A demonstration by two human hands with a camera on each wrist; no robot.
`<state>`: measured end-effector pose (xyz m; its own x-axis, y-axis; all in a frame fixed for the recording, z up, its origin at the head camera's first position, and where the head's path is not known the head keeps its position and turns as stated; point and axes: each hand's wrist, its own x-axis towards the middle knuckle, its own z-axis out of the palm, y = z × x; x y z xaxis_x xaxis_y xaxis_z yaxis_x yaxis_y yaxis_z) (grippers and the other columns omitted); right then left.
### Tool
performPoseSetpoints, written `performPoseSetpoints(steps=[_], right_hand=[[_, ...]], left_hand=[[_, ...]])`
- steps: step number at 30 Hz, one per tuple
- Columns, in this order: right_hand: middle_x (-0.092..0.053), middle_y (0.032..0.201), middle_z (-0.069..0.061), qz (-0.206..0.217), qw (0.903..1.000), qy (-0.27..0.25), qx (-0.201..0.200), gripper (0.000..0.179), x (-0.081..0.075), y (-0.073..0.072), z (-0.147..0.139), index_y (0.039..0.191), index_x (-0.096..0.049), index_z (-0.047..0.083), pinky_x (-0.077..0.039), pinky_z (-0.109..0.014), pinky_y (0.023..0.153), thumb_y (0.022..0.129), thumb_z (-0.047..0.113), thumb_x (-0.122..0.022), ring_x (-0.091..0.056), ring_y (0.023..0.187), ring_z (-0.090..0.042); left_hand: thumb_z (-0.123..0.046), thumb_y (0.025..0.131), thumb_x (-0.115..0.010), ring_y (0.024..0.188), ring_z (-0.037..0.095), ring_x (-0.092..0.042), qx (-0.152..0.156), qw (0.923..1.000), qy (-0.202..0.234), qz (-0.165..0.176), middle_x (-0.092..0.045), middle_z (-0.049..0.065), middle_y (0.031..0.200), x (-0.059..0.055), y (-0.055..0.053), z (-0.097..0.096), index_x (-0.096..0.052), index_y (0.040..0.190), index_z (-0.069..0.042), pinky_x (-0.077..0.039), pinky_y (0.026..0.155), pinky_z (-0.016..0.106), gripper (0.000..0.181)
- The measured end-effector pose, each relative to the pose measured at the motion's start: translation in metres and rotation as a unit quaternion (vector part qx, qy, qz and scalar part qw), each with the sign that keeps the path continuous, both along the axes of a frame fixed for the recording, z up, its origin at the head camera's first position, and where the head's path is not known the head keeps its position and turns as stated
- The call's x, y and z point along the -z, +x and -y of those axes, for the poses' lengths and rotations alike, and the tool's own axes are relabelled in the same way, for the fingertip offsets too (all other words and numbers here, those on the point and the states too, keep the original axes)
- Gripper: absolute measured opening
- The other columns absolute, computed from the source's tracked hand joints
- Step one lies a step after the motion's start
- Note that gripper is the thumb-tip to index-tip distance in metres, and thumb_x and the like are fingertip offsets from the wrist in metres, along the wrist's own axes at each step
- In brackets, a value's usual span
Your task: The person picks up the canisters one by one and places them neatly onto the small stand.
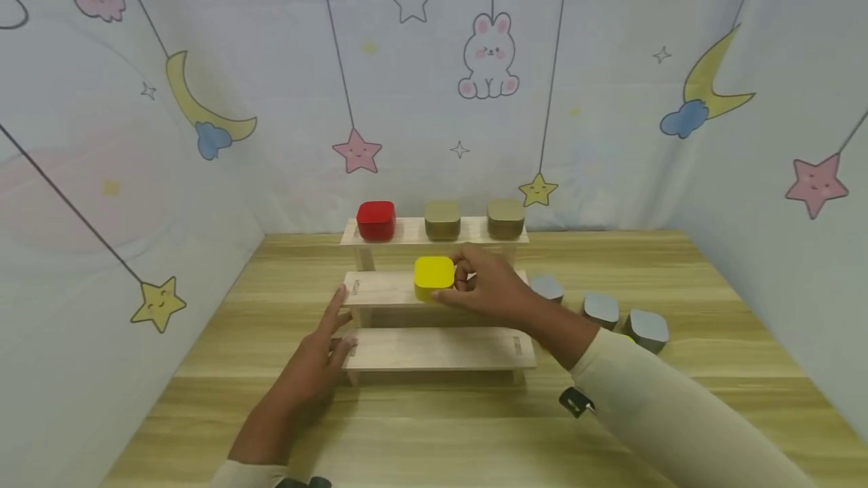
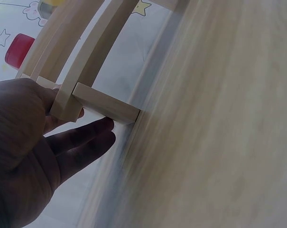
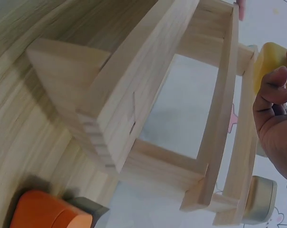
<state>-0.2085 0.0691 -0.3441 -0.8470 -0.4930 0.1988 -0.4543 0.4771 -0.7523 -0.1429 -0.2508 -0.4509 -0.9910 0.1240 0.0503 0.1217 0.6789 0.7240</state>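
Observation:
My right hand (image 1: 491, 285) pinches a yellow rounded-square block (image 1: 434, 277) between thumb and fingers, over the middle board of a three-step wooden stand (image 1: 434, 349). Whether the block touches that board I cannot tell. In the right wrist view, the yellow block (image 3: 271, 61) shows at the right edge. At the stand's left end, my left hand (image 1: 315, 356) touches the boards with its index finger stretched out and its thumb by the lowest step. Two of its fingers (image 2: 93, 140) extend beside a support leg in the left wrist view.
On the top step sit a red block (image 1: 376, 221) and two khaki blocks (image 1: 442, 221) (image 1: 505, 218). Grey-topped blocks (image 1: 600, 309) (image 1: 647, 328) (image 1: 546, 288) lie right of the stand. An orange block (image 3: 48, 213) shows near the stand's foot. Printed cloth walls surround the wooden tabletop (image 1: 434, 435).

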Motion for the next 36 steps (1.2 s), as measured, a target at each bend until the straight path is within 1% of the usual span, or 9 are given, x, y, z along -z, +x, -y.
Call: performPoseSetpoints(steps=[6,12,15,17,20,22,24,30,36], right_hand=[[-0.065,0.091,-0.002,-0.012,0.9999,0.010,-0.002,0.044,0.001,-0.008,0.015,0.122,-0.062,0.008,-0.052,-0.025,0.071,0.092,0.025,-0.089,-0.060,0.084,-0.015],[-0.064,0.091,-0.004,0.001,0.9996,-0.011,-0.027,0.045,0.002,-0.015,0.029,0.126,-0.064,0.005,-0.053,-0.025,0.068,0.093,0.021,-0.088,-0.059,0.083,-0.017],[-0.065,0.092,-0.005,-0.004,0.9994,-0.003,-0.033,0.041,0.003,-0.018,0.039,0.122,-0.064,0.005,-0.053,-0.026,0.075,0.093,0.022,-0.089,-0.060,0.089,-0.017],[-0.068,0.097,-0.005,-0.006,0.9994,0.002,-0.035,0.036,0.003,-0.019,0.046,0.115,-0.065,0.005,-0.054,-0.026,0.081,0.093,0.023,-0.088,-0.062,0.094,-0.017],[-0.070,0.103,-0.007,0.010,0.9993,0.001,-0.037,0.034,0.003,-0.020,0.056,0.112,-0.064,0.006,-0.056,-0.026,0.081,0.094,0.023,-0.087,-0.064,0.091,-0.018],[-0.069,0.102,-0.007,0.021,0.9991,0.002,-0.037,0.035,0.002,-0.020,0.062,0.115,-0.064,0.005,-0.056,-0.026,0.078,0.095,0.023,-0.087,-0.063,0.087,-0.018],[-0.067,0.096,-0.008,0.033,0.9987,0.002,-0.039,0.040,0.001,-0.019,0.067,0.122,-0.063,0.004,-0.054,-0.025,0.073,0.095,0.024,-0.086,-0.060,0.081,-0.018],[-0.062,0.089,-0.004,0.027,0.9985,0.028,-0.037,0.046,0.002,-0.021,0.078,0.129,-0.063,0.003,-0.050,-0.024,0.073,0.096,0.026,-0.086,-0.056,0.080,-0.016],[-0.064,0.093,-0.004,0.028,0.9973,0.059,-0.031,0.047,0.005,-0.022,0.088,0.131,-0.063,0.007,-0.051,-0.024,0.075,0.097,0.029,-0.085,-0.058,0.084,-0.016]], left_hand=[[-0.014,0.116,-0.053,0.137,0.046,-0.068,0.006,0.9999,0.006,-0.012,-0.045,0.027,0.170,0.002,0.000,0.003,0.005,0.176,-0.042,-0.054,0.114,0.064,0.088],[-0.016,0.116,-0.053,0.137,0.042,-0.069,0.003,1.0000,-0.003,0.001,-0.045,0.021,0.172,0.002,-0.001,0.002,0.008,0.174,-0.045,-0.053,0.116,0.062,0.090],[-0.016,0.115,-0.054,0.136,0.042,-0.069,0.004,1.0000,-0.003,-0.001,-0.045,0.021,0.172,0.002,-0.002,0.002,0.008,0.175,-0.044,-0.054,0.115,0.062,0.091],[-0.015,0.115,-0.054,0.135,0.043,-0.070,0.008,0.9999,0.000,-0.006,-0.045,0.023,0.171,0.002,-0.001,0.003,0.008,0.175,-0.042,-0.056,0.114,0.061,0.091],[-0.016,0.116,-0.054,0.135,0.043,-0.070,0.009,0.9999,0.001,-0.005,-0.046,0.024,0.170,0.002,-0.001,0.002,0.008,0.175,-0.043,-0.056,0.113,0.061,0.090],[-0.017,0.116,-0.053,0.135,0.043,-0.070,0.009,1.0000,0.001,-0.002,-0.046,0.024,0.170,0.002,-0.001,0.002,0.008,0.175,-0.044,-0.056,0.114,0.062,0.090],[-0.018,0.116,-0.053,0.136,0.043,-0.069,0.007,1.0000,0.001,0.002,-0.045,0.024,0.171,0.002,0.000,0.002,0.009,0.174,-0.045,-0.055,0.114,0.063,0.089],[-0.019,0.116,-0.053,0.137,0.043,-0.068,0.007,1.0000,0.002,0.007,-0.044,0.023,0.172,0.002,-0.002,0.001,0.009,0.174,-0.048,-0.054,0.115,0.064,0.090],[-0.019,0.116,-0.053,0.137,0.042,-0.068,0.004,1.0000,-0.001,0.005,-0.045,0.022,0.172,0.001,-0.002,0.003,0.009,0.174,-0.048,-0.053,0.115,0.064,0.090]])
